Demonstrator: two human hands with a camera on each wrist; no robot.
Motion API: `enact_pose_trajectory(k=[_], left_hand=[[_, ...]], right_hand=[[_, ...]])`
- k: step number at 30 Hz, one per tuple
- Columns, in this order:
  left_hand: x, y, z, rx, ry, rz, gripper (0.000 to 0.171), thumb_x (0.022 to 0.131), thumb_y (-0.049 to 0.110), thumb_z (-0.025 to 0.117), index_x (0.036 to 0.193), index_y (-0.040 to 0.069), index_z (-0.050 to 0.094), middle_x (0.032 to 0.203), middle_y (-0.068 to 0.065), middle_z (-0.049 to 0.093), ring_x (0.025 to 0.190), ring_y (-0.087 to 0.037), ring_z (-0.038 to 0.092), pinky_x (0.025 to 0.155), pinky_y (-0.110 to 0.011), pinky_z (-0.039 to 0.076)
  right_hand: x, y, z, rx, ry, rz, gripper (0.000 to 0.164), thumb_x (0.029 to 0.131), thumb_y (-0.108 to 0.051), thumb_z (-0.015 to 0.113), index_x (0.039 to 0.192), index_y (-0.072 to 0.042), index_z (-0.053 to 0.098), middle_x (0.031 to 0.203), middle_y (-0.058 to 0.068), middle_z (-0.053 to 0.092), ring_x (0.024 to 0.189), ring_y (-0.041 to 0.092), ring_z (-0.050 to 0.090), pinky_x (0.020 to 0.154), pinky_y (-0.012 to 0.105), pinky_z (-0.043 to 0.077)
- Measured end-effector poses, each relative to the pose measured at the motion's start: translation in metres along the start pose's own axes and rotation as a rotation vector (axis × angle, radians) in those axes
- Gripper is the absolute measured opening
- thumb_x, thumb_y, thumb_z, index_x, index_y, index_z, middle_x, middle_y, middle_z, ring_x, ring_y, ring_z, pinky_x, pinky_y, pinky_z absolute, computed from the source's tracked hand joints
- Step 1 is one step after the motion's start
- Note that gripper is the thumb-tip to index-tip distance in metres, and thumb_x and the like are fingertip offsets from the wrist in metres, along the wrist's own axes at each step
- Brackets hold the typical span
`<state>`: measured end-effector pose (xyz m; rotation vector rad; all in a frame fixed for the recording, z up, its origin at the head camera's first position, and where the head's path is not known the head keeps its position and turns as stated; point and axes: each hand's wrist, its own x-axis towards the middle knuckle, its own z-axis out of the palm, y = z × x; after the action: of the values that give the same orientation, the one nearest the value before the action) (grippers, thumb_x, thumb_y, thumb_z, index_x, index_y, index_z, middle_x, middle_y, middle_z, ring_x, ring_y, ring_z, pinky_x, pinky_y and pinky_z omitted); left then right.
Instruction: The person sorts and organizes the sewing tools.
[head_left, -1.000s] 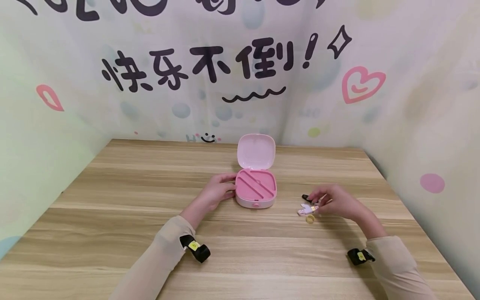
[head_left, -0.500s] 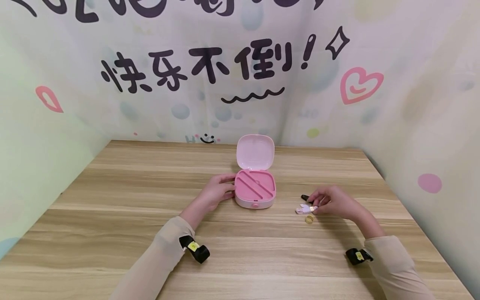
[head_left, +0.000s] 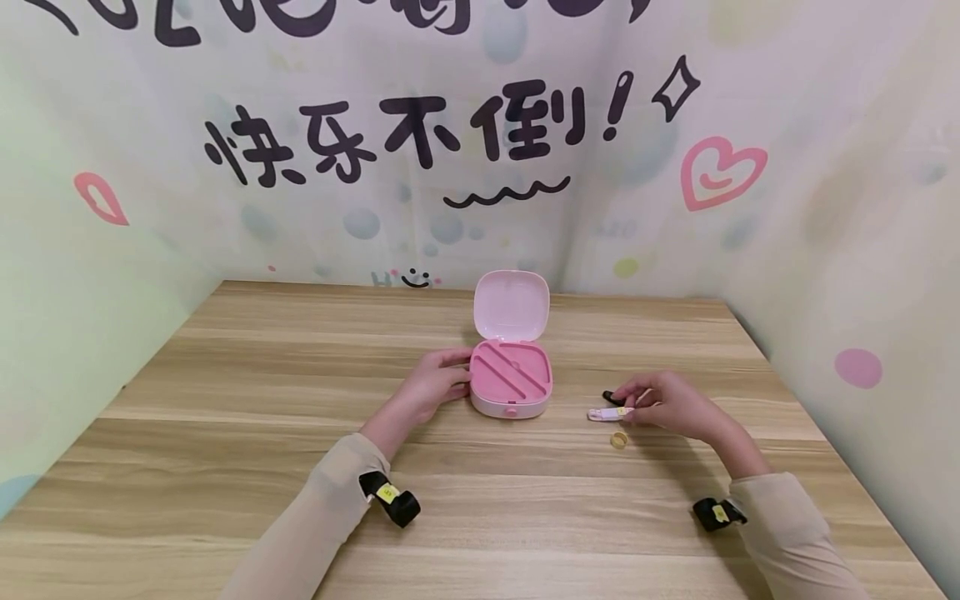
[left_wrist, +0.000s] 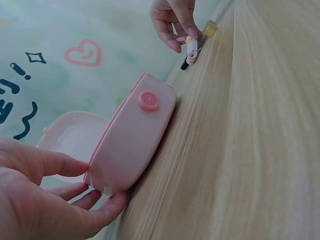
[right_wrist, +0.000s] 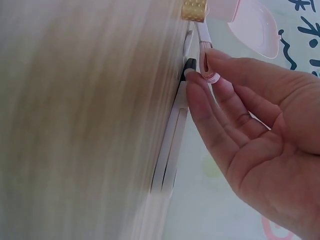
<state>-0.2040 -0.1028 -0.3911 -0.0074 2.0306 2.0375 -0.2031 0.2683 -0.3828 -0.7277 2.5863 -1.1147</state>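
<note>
Beside the open pink box, my left hand holds its left side, thumb near the upper rim and fingers low on the wall in the left wrist view. The box has a pink divided tray and a raised pale lid. My right hand pinches a small pale pink folded strip with a yellow patch, between thumb and fingers, low over the table. Just behind it lies a small black-tipped thing, partly hidden by the fingers. A textured gold ring sits in front of the strip.
The wood-grain table reaches back to a printed cloth that hangs behind it. More cloth hangs along both sides. Each wrist wears a black camera strap, over pale sleeves.
The folded strip has turned in my right fingers and now points more straight to the left, its raised prong no longer showing. My left hand and the box stay put.
</note>
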Motion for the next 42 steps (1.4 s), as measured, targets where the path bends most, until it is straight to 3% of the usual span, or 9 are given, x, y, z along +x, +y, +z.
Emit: enact_pose_trajectory(k=[8,13,24,30,42], left_hand=[[-0.001,0.0,0.0,-0.004,0.001,-0.003,0.049,0.102,-0.008,0.051,0.152,-0.01,0.048,0.159,-0.027,0.046,0.14,-0.041,0.053,0.116,-0.051,0.048],[-0.002,0.0,0.0,-0.008,0.005,-0.003,0.049,0.102,-0.008,0.051,0.151,-0.01,0.049,0.159,-0.027,0.046,0.138,-0.039,0.054,0.117,-0.052,0.048],[-0.001,-0.001,0.0,-0.005,0.003,0.003,0.049,0.101,-0.009,0.05,0.15,-0.01,0.049,0.159,-0.027,0.046,0.133,-0.035,0.056,0.116,-0.051,0.048],[0.0,-0.001,0.001,-0.003,0.004,0.0,0.048,0.102,-0.008,0.051,0.15,-0.01,0.05,0.159,-0.027,0.046,0.134,-0.035,0.056,0.116,-0.051,0.048],[0.001,0.0,0.002,0.019,0.031,0.005,0.048,0.101,-0.009,0.051,0.149,-0.01,0.051,0.157,-0.028,0.048,0.132,-0.036,0.057,0.114,-0.051,0.05]], right_hand=[[-0.002,-0.001,-0.001,0.044,-0.018,-0.023,0.027,0.091,0.002,0.077,0.116,0.011,0.072,0.096,0.008,0.069,0.084,0.005,0.067,0.07,0.021,0.055],[-0.003,-0.004,-0.001,0.039,-0.017,-0.025,0.024,0.093,-0.001,0.076,0.115,0.009,0.075,0.106,0.017,0.076,0.087,0.002,0.067,0.073,0.02,0.056],[-0.003,-0.008,-0.001,-0.034,0.065,-0.032,0.017,0.097,-0.004,0.073,0.112,0.002,0.079,0.111,0.015,0.078,0.092,0.003,0.065,0.078,0.021,0.056],[-0.003,-0.009,-0.002,-0.004,0.103,-0.024,0.021,0.1,-0.005,0.071,0.118,0.003,0.077,0.113,0.016,0.077,0.097,0.002,0.066,0.081,0.02,0.057],[0.008,-0.021,0.01,0.027,0.184,0.031,0.025,0.101,-0.01,0.071,0.121,0.005,0.076,0.114,0.019,0.078,0.09,0.0,0.066,0.073,0.02,0.055]])
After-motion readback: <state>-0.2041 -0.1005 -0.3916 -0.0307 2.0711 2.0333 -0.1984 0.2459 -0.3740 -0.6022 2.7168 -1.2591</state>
